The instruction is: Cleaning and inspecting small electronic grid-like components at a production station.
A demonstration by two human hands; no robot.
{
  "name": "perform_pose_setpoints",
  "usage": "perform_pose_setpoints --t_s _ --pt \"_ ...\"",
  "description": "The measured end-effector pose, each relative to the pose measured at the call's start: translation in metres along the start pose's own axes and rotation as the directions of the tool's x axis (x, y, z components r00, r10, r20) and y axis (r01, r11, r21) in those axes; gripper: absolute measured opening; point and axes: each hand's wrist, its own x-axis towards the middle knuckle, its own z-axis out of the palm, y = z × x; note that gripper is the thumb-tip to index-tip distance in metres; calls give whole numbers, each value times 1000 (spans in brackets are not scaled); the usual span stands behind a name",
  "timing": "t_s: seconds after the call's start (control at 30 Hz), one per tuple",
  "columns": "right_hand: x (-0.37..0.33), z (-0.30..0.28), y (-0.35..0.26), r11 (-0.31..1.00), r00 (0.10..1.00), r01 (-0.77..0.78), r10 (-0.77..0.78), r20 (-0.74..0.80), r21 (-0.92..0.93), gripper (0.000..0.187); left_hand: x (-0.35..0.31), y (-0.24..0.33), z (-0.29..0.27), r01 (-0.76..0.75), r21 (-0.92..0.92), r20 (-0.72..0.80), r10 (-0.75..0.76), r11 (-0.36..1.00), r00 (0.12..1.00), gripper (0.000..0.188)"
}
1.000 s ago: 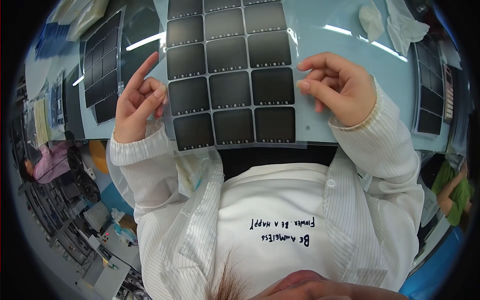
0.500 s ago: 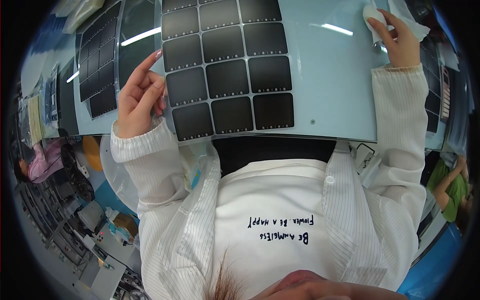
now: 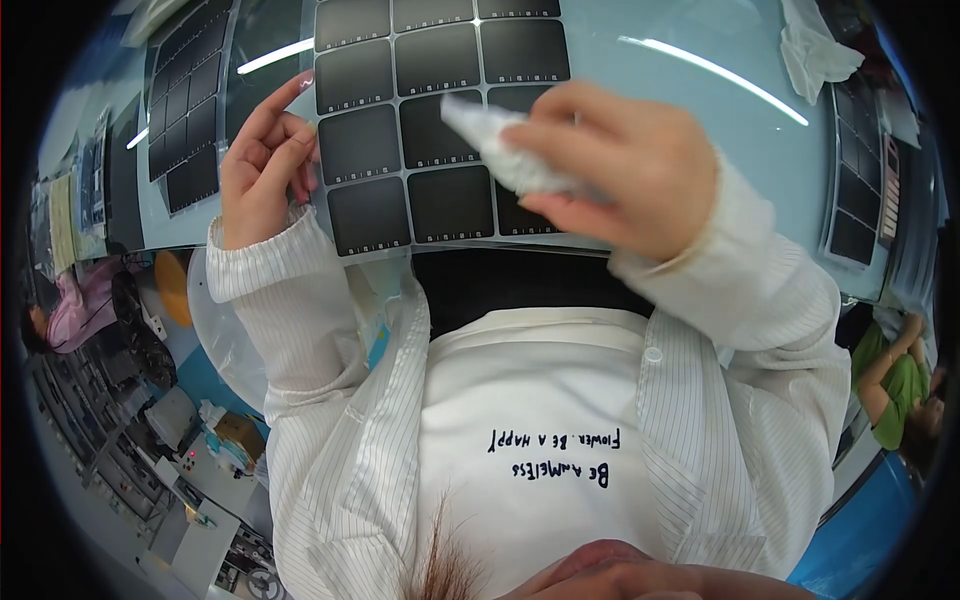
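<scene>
Item, principal: one sheet of dark panels (image 3: 367,217), at twelve o'clock from the centre of the head view. Panels rectangular, round-cornered, three across, each with a row of small pale marks along its lower edge; top rows cut off by the frame. Lies on a pale blue tabletop (image 3: 768,150), glossy, with light streaks reflected at eleven and one o'clock.

Item: left hand (image 3: 262,185), at ten o'clock, beside the sheet's left edge. Index finger extended upward, thumb tip at the edge, other fingers curled. Whether thumb and fingers pinch the sheet cannot be told.

Item: right hand (image 3: 645,170), between one and two o'clock, well apart from the left. Thumb and fingers closed on a white wad (image 3: 510,150), its tip pointing to ten o'clock. Wad appears over the middle and right panels (hand and wad both blurred, so contact with the surface is uncertain).

Item: second sheet (image 3: 187,105), similarly panelled, at ten o'clock, beyond the left hand.

Item: third sheet (image 3: 855,185), between two and three o'clock, right side of the table.

Item: white crumpled cloth (image 3: 815,55), at two o'clock, just above the third sheet.

Item: person in green (image 3: 888,385), at three o'clock, background.
</scene>
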Motion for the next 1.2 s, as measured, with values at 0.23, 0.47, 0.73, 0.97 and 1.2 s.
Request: perform_pose_setpoints --t_s 0.23,0.47,0.73,0.97,1.2 --pt "4 -3 39 982 988 43 -69 -137 -186 41 2 0 3 -14 12 -18 14 1000 1000 45" --pt "8 -4 49 949 980 38 -96 -172 -314 35 0 0 4 -13 36 -53 14 999 998 45" --pt "19 2 48 939 971 51 -127 -204 -339 37 -1 0 5 -17 36 -65 19 999 998 45" --pt "18 -2 47 960 981 94 -135 -139 -263 38 -2 1 6 -15 54 -74 19 998 997 45" --pt "10 -2 39 971 989 48 -79 -123 -233 37 -1 -4 2 -35 -3 -44 35 999 998 44"
